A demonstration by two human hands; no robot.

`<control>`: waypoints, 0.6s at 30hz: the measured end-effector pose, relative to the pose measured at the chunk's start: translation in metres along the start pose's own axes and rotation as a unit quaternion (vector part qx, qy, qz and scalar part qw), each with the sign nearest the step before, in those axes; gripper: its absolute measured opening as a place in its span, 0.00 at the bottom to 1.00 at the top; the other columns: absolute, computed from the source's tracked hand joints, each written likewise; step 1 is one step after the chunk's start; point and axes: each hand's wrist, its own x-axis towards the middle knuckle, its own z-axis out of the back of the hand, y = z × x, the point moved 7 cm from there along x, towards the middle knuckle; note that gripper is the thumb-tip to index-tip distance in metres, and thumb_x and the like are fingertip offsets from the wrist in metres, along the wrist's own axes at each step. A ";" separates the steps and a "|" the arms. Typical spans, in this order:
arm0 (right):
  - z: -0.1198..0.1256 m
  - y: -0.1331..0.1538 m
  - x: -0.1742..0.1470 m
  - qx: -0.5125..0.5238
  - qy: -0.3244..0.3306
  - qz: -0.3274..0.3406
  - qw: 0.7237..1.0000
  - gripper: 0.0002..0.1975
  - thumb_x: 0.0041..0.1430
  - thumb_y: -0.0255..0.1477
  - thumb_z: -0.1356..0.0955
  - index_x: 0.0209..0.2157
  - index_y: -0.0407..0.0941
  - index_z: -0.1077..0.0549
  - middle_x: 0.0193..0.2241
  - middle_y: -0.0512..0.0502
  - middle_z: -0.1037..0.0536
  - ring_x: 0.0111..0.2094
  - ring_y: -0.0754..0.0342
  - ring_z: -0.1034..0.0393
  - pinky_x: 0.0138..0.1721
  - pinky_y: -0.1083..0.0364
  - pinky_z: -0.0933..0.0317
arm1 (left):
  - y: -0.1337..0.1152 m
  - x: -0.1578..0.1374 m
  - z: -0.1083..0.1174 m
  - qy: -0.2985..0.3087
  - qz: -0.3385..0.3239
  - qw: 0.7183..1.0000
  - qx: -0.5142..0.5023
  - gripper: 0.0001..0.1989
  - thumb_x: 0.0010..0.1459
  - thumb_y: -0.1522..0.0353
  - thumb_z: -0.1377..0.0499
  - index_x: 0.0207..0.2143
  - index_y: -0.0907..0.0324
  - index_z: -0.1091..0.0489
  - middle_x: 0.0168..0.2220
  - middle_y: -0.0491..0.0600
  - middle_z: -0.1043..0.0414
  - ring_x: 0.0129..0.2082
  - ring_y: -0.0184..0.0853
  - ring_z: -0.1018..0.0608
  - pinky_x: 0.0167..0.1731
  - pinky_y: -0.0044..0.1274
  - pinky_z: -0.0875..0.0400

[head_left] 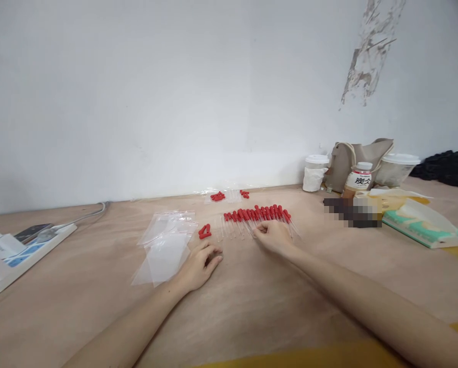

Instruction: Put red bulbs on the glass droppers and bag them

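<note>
A row of glass droppers (241, 214) with red rubber bulbs lies side by side on the table in front of me. My right hand (273, 235) is over the row's near side, its thumb and fingertips closed at the lower end of a thin glass tube; the fingers partly hide the contact. My left hand (203, 265) rests on the table, fingers loosely bent and thumb apart, holding nothing. Just beyond it lie a few loose red rubber bulbs (205, 231). Clear zip bags (167, 255) are spread overlapping beside its left edge.
More red bulbs (217, 196) and clear plastic lie near the wall. At right stand a lidded cup (315, 174), a bottle (359, 180), a grey-beige bag (336, 166) and a tissue pack (424, 230). A power strip (33, 260) and phone (33, 232) sit at left.
</note>
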 end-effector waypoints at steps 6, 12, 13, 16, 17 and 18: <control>-0.019 0.010 0.027 -0.029 -0.030 -0.036 0.998 0.15 0.50 0.36 0.38 0.16 0.45 0.30 0.19 0.50 0.26 0.25 0.56 0.34 0.34 0.57 0.52 | -0.003 0.000 0.001 0.002 -0.008 1.000 -0.008 0.07 0.57 0.69 0.49 0.36 0.58 0.33 0.34 0.48 0.34 0.32 0.32 0.30 0.33 0.25 0.34; -0.050 0.024 0.034 -0.080 -0.022 -0.047 0.995 0.15 0.51 0.35 0.40 0.19 0.45 0.28 0.23 0.47 0.25 0.29 0.54 0.33 0.39 0.53 0.55 | -0.003 0.000 0.000 0.004 -0.011 1.000 -0.014 0.07 0.57 0.69 0.50 0.36 0.57 0.33 0.34 0.48 0.34 0.33 0.32 0.30 0.34 0.24 0.35; -0.054 0.027 0.035 -0.093 -0.020 -0.048 0.994 0.15 0.51 0.34 0.40 0.20 0.45 0.28 0.23 0.46 0.25 0.29 0.53 0.33 0.39 0.52 0.56 | -0.002 0.000 -0.001 0.005 -0.009 1.000 -0.013 0.07 0.57 0.69 0.50 0.36 0.57 0.33 0.34 0.47 0.34 0.33 0.32 0.30 0.34 0.24 0.35; -0.062 0.031 0.039 -0.128 -0.011 -0.047 0.991 0.14 0.52 0.33 0.41 0.23 0.44 0.27 0.25 0.44 0.24 0.30 0.53 0.32 0.41 0.50 0.58 | -0.002 0.000 -0.001 0.005 -0.008 1.000 -0.009 0.07 0.57 0.69 0.50 0.36 0.57 0.33 0.34 0.47 0.34 0.32 0.32 0.30 0.34 0.24 0.35; -0.064 0.032 0.040 -0.136 -0.007 -0.045 0.990 0.14 0.52 0.33 0.41 0.24 0.44 0.27 0.25 0.43 0.24 0.30 0.52 0.32 0.42 0.50 0.59 | -0.002 0.000 -0.002 0.006 -0.009 1.000 -0.008 0.07 0.57 0.69 0.50 0.36 0.57 0.33 0.34 0.47 0.34 0.32 0.32 0.30 0.33 0.24 0.35; -0.066 0.032 0.041 -0.142 -0.004 -0.043 0.989 0.14 0.52 0.32 0.41 0.24 0.43 0.27 0.25 0.43 0.25 0.30 0.52 0.32 0.42 0.49 0.59 | -0.002 0.000 -0.002 0.007 -0.010 1.000 -0.007 0.07 0.57 0.69 0.50 0.36 0.57 0.33 0.34 0.47 0.35 0.32 0.32 0.30 0.33 0.24 0.35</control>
